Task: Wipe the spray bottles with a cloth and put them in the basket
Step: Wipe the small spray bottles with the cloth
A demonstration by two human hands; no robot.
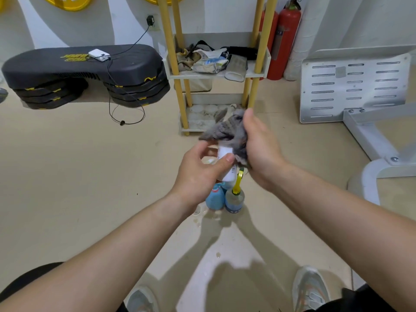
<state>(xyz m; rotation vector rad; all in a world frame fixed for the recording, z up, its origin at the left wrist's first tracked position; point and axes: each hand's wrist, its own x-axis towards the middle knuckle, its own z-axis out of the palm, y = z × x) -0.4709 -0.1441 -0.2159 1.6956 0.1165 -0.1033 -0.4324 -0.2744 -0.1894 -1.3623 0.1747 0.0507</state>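
My left hand (199, 171) grips a white bottle (227, 164) with a label, thumb across its front. My right hand (258, 152) holds a grey cloth (227, 129) wrapped over the bottle's upper part, which the cloth hides. Below my hands, on the floor, stand a blue bottle (215, 198) and a clear bottle with a yellow spray head (235, 197). No basket shows in this view.
A yellow-posted shelf (258, 73) with rags and packets stands just behind my hands. Stacked black step platforms (85, 70) with a cable lie at left, grey metal equipment (355, 86) at right, fire extinguishers (286, 37) behind. Water drops spot the floor near my shoes (309, 287).
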